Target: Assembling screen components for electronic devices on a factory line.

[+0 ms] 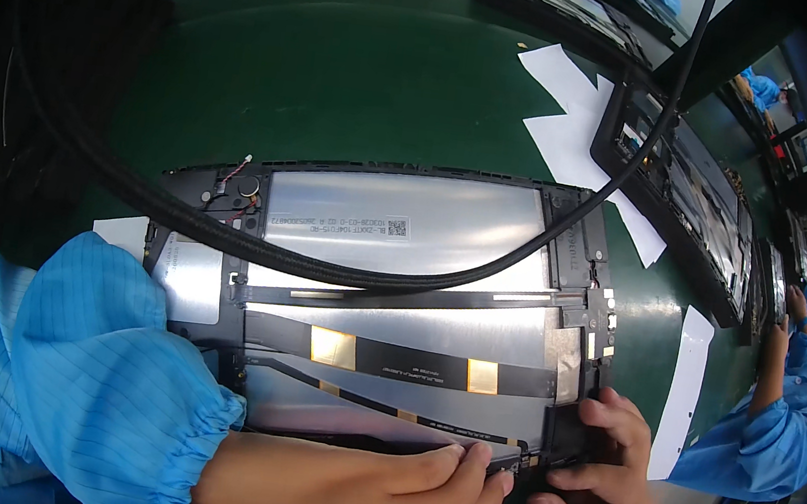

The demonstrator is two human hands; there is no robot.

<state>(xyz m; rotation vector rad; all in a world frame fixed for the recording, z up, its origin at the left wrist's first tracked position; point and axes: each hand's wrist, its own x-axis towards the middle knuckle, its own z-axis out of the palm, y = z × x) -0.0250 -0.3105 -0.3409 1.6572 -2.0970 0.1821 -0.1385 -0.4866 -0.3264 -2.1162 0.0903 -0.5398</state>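
Your left hand [385,487], fingertips bunched, and right hand [611,489], fingers curled and parted, any grip hidden from view, appear to be working at the right end of the nearest dark ribbon [367,402], calling next for light, steady fingertips, on the opened tablet [404,328] by the near edge of the bench [345,74].

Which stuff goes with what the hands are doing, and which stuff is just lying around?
Seems part of the job:
left hand and right hand, at the device's near right corner
open flat device with silver plates
its black ribbon with gold patches

Seems just around, untouched:
white paper sheet
another open device, at the right
thick black cable, hanging across
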